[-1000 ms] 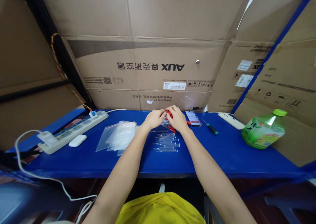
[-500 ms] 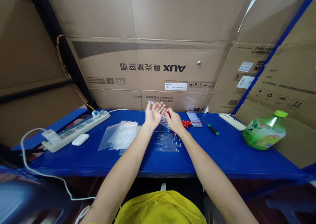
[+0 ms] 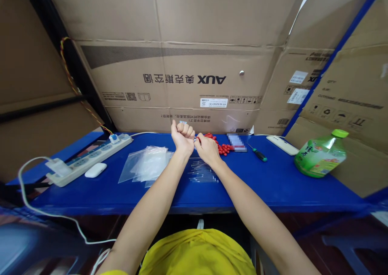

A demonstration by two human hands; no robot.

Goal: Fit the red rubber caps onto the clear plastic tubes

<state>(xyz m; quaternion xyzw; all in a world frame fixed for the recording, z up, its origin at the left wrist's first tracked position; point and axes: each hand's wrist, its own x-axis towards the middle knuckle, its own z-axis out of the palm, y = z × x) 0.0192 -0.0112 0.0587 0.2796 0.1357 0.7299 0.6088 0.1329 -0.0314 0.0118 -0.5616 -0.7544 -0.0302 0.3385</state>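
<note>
Two hands meet at the middle of the blue bench (image 3: 273,186) in the head view, the only view we have. Our left hand (image 3: 182,136) is curled into a fist, fingers folded over the palm; whatever it grips is hidden, though we judge it to be small parts. Our right hand (image 3: 206,149) sits at its 3 o'clock, nearly touching, fingertips pinched toward the fist; a speck of red shows between them, but we cannot tell exactly what is pinched.

The red caps (image 3: 222,146) lie in a loose scatter at 2 o'clock from the right hand, just beside it. The clear tubes (image 3: 201,172) lie in a row at 6 o'clock from both hands, partly under the right wrist. A stack of clear bags (image 3: 147,165) rests at 8 o'clock from the left hand.

Further out: screwdriver (image 3: 257,154) at 3 o'clock, green bottle (image 3: 321,155) at far 3 o'clock, power strip (image 3: 91,158) and white mouse (image 3: 95,170) at 9 o'clock.

Our judgement: the work goes best with the fist kept loose enough to feed one piece at a time, the pinch kept at the fingertips, and wrists lifted clear so the tubes do not roll.
</note>
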